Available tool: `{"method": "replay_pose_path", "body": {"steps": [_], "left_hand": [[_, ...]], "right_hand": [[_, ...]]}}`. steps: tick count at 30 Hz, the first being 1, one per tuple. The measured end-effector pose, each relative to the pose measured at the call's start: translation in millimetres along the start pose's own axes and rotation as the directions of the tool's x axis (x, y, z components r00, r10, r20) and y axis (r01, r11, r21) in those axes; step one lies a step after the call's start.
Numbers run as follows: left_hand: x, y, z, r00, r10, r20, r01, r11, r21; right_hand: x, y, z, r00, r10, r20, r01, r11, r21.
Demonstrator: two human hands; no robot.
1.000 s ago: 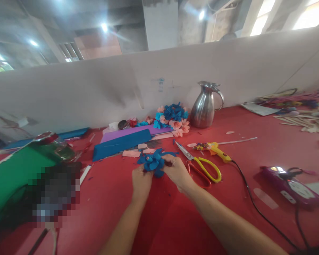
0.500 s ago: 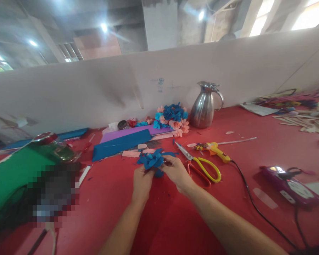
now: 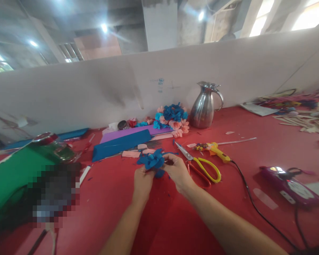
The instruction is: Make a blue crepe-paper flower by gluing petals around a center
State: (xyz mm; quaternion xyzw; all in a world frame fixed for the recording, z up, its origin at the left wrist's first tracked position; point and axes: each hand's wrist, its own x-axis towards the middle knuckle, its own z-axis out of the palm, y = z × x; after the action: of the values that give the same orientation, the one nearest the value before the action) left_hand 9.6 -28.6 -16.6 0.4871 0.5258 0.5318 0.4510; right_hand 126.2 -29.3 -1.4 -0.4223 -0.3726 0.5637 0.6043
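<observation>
A blue paper flower (image 3: 152, 160) is held above the red table, its petals spread toward the far side. My left hand (image 3: 143, 181) is closed around its base from below. At its right edge, the fingers of my right hand (image 3: 177, 171) pinch the blue paper. Just to the right lie scissors (image 3: 199, 164) with one yellow and one orange-red handle. Pink paper pieces (image 3: 131, 154) rest behind the flower, beside a folded blue paper sheet (image 3: 122, 143).
A yellow glue gun (image 3: 220, 152) with a black cord lies beyond the scissors. Behind stand a bunch of paper flowers (image 3: 172, 117) and a steel jug (image 3: 204, 106). A purple power strip (image 3: 289, 186) is at right, a glass jar (image 3: 55, 147) and green sheet (image 3: 18, 177) at left.
My right hand has shifted very slightly at the flower's right edge, and less of the blue strip shows beyond its fingers. My left hand keeps its hold.
</observation>
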Motion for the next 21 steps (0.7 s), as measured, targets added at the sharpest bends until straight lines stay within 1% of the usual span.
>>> {"method": "replay_pose_path", "body": {"steps": [8, 13, 17, 21], "left_hand": [[-1.9, 5.1, 1.7, 1.000, -0.021, 0.002, 0.021, 1.000, 0.004], [-0.9, 4.3, 1.5, 1.000, -0.023, 0.011, 0.023, 1.000, -0.008], [-0.7, 3.2, 1.2, 1.000, -0.025, -0.001, 0.025, 1.000, -0.002], [-0.7, 2.1, 1.3, 1.000, -0.019, -0.006, 0.019, 1.000, -0.010]], "right_hand": [[-1.0, 0.6, -0.9, 0.999, -0.031, 0.035, 0.031, 1.000, 0.003], [-0.2, 2.7, -1.1, 0.998, -0.046, 0.030, 0.046, 0.999, -0.004], [-0.5, 2.7, -0.9, 0.997, -0.068, 0.022, 0.069, 0.996, -0.048], [-1.1, 2.3, -0.7, 0.996, -0.084, 0.021, 0.085, 0.995, -0.053]]}}
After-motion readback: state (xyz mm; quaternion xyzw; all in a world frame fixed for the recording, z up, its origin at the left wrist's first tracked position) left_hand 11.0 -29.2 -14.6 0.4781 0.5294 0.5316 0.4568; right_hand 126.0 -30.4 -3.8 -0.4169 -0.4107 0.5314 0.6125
